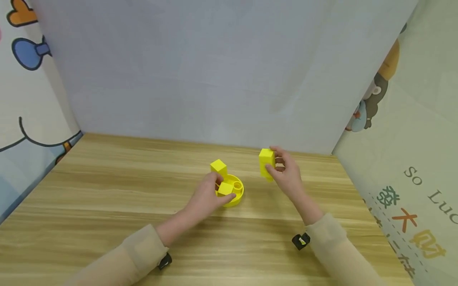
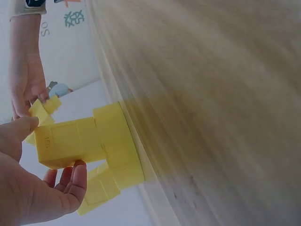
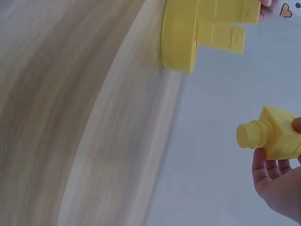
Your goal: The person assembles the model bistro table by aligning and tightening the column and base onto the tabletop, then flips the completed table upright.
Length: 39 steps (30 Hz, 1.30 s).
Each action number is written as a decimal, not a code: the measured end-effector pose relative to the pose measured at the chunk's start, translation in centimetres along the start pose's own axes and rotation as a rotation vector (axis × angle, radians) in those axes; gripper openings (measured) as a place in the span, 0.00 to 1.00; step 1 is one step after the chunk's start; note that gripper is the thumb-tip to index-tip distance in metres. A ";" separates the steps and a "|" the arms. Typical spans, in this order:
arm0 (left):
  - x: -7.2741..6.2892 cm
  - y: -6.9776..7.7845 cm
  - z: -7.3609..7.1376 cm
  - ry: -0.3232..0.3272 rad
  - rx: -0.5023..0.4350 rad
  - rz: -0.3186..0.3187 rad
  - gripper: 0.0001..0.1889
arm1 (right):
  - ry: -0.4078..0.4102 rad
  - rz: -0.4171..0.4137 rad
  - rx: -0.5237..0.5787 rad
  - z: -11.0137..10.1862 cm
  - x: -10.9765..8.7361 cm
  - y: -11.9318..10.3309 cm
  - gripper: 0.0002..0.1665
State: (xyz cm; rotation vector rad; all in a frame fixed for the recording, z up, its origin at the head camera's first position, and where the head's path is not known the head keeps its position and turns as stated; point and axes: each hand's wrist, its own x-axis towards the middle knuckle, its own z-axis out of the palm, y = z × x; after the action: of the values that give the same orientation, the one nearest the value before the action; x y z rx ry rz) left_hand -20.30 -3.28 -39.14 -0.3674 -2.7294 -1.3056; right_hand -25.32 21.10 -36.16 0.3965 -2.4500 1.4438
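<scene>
A round yellow base (image 1: 234, 203) with a raised rim sits on the table, with a small ring-shaped socket (image 1: 237, 186) visible inside. Two square yellow blocks stand upright in it: a back block (image 1: 218, 166) and a nearer block (image 2: 68, 141) with small raised marks on its side. My left hand (image 1: 204, 195) grips the nearer block between thumb and fingers. To the right of the base, my right hand (image 1: 289, 176) holds another yellow block (image 3: 278, 134) in the air. A round peg (image 3: 250, 135) projects from that block's lower end.
The wood-grain table (image 1: 118, 190) ends at a pale cloth backdrop (image 1: 189, 79). Printed panels stand at both sides, a cartoon one (image 1: 35, 99) at left and a lettered one (image 1: 404, 151) at right. Black wrist devices hang by both cuffs.
</scene>
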 end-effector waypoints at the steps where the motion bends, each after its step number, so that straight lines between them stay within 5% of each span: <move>1: 0.0 -0.1 0.0 0.002 0.002 0.001 0.25 | 0.004 -0.002 0.029 0.3 -0.2 -0.2 0.32; 6: 0.1 -0.3 0.0 0.002 0.018 0.003 0.24 | 0.015 -0.026 0.133 1.5 -1.6 -2.6 0.29; 15: 0.8 -1.1 -0.7 -0.048 -0.036 -0.009 0.22 | -0.007 0.041 0.258 3.3 -2.7 -2.8 0.27; 34: 2.9 -4.0 -3.0 -0.164 -0.080 0.099 0.23 | -0.096 0.085 0.239 5.4 -2.5 -2.1 0.28; 39: 3.5 -4.6 -3.5 -0.187 -0.067 0.121 0.22 | -0.120 0.094 0.232 6.1 -2.0 -0.2 0.29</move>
State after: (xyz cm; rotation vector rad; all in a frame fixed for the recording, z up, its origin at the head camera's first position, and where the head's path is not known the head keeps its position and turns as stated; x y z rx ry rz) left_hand -24.95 -8.16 -39.76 -0.6817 -2.7641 -1.3985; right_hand -23.95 15.87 -39.60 0.4317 -2.4280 1.8011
